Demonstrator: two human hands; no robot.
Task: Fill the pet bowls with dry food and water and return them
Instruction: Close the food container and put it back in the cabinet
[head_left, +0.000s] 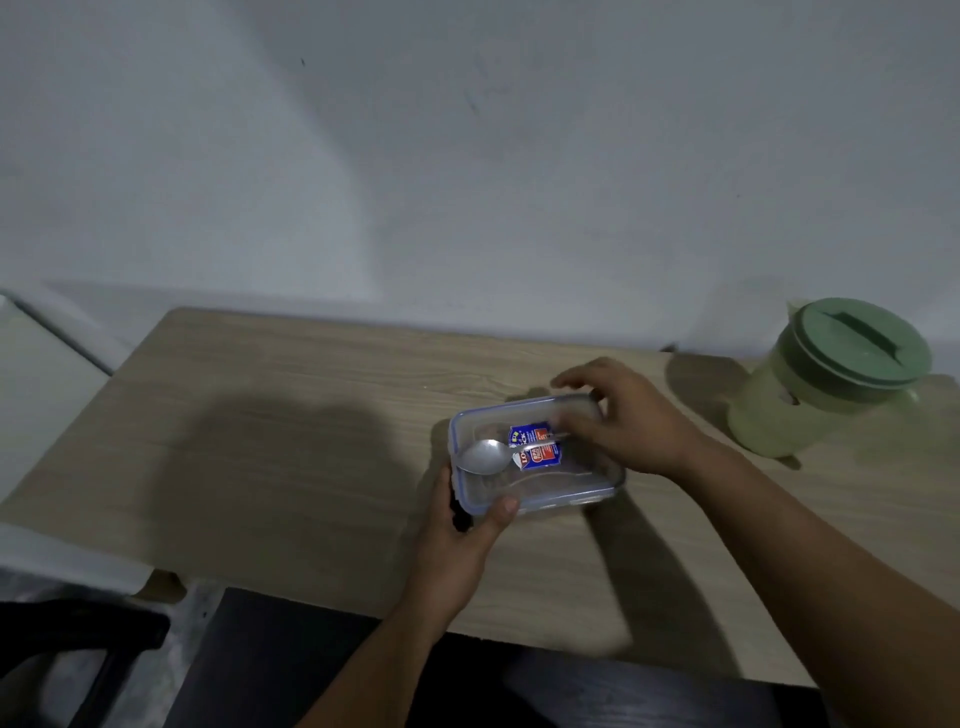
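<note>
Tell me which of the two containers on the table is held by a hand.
The clear rectangular container: the left hand grips its near corner. The green lidded jug stands apart, untouched.

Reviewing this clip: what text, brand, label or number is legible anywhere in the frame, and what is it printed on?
"LO...": partial red-on-white letters on the sticker on the clear container's lid; a spoon lies across the label and hides the rest.
Blue upper part of the same sticker: yellow lettering, too blurred to read.
Red panel on the sticker: small print, too small to read.
Green pitcher: no text visible.
Wooden table: none.
</note>
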